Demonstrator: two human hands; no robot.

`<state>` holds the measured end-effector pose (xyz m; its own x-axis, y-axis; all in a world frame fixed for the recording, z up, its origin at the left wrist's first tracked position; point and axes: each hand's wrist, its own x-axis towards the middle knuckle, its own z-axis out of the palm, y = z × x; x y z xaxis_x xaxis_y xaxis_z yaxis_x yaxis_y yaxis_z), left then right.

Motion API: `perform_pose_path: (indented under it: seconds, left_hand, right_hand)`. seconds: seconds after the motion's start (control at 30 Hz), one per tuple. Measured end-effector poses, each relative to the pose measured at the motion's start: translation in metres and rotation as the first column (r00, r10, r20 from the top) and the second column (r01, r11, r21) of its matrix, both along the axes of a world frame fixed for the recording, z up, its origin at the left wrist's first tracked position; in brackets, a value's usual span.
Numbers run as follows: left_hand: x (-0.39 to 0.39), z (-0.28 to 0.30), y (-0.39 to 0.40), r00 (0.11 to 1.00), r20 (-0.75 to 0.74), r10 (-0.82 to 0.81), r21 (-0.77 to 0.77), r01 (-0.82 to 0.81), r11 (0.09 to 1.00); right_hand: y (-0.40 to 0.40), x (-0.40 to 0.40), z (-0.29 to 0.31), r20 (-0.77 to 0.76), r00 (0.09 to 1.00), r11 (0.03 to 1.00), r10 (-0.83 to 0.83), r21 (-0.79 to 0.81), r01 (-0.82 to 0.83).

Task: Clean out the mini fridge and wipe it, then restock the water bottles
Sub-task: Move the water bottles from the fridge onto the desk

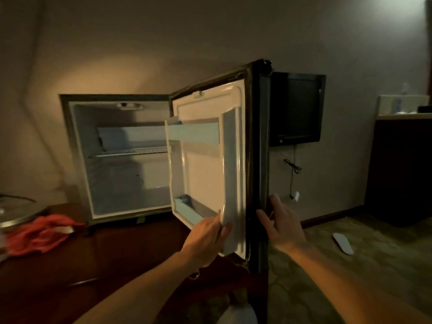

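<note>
A dim room with a beige wall; a dark wooden cabinet (58, 265) carries the mini fridge (112, 160), which stands against the wall with its door (217, 160) swung wide toward the viewer, hinged at the right of the cavity. The cavity shows one wire shelf (128, 152) and no bottles; the door's two bins appear empty too. A red cloth (39, 235) lies crumpled on the cabinet top, left of the fridge and well apart from both hands. A wall screen (295, 108) hangs behind the door, and a white object lies on the carpet at right.

The left hand (208, 237) rests on the inner liner at the door's lower free corner, fingers curled round the raised white rim. The right hand (280, 225) lies on the door's dark outer face at the same height, fingers fairly straight and spread against the edge, thumb toward the liner. The door edge thus stands between the two hands, its long axis upright.

The cavity lies ahead and to the left, nearer the left hand; the cloth lies farther left again. Judged from this, emptying looks done and wiping comes next, so the left hand is the better placed to fetch the cloth while the right steadies the door.
</note>
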<state>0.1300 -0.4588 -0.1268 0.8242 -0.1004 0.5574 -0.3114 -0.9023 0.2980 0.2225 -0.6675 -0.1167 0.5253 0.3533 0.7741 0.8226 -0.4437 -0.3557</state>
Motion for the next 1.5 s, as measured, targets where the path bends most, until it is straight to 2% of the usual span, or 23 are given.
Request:
perform_pose_path:
  seconds: [0.1,0.23,0.37,0.53,0.83,1.03,1.17,1.37,1.5]
  left_hand:
    - [-0.038,0.001,0.039,0.999,-0.04,0.003,-0.023,-0.004,1.0]
    - [-0.08,0.003,0.093,0.987,-0.092,0.131,-0.04,-0.135,0.99]
    - [-0.117,0.001,0.144,0.957,-0.02,0.288,-0.069,-0.289,0.955]
    - [-0.157,-0.003,0.202,0.889,0.044,0.456,-0.12,-0.448,0.886]
    - [-0.201,-0.01,0.28,0.737,0.03,0.675,-0.057,-0.673,0.737]
    - [-0.2,-0.016,0.317,0.685,0.039,0.728,-0.011,-0.728,0.686]
    - [-0.188,-0.025,0.348,0.66,-0.029,0.751,0.044,-0.75,0.66]
    - [-0.162,-0.033,0.396,0.608,-0.113,0.786,0.131,-0.775,0.618]
    - [-0.147,-0.035,0.427,0.553,-0.158,0.818,0.213,-0.789,0.576]
  right_hand:
    - [0.03,-0.025,-0.006,0.027,0.994,0.993,0.108,-0.058,-0.106]
    - [0.083,-0.057,-0.004,0.276,0.939,0.978,0.207,-0.08,-0.192]
    - [0.147,-0.088,-0.003,0.335,0.894,0.954,0.298,-0.082,-0.288]
    - [0.214,-0.116,-0.005,0.299,0.912,0.96,0.28,-0.104,-0.26]
    - [0.331,-0.141,-0.006,0.224,0.933,0.937,0.282,-0.271,-0.219]
    - [0.403,-0.14,-0.011,0.157,0.96,0.898,0.231,-0.415,-0.148]
    - [0.442,-0.131,-0.011,0.067,0.981,0.849,0.182,-0.514,-0.122]
    - [0.486,-0.102,-0.015,0.003,0.994,0.804,0.106,-0.588,-0.084]
    - [0.508,-0.085,-0.021,-0.007,0.998,0.808,0.058,-0.587,-0.051]
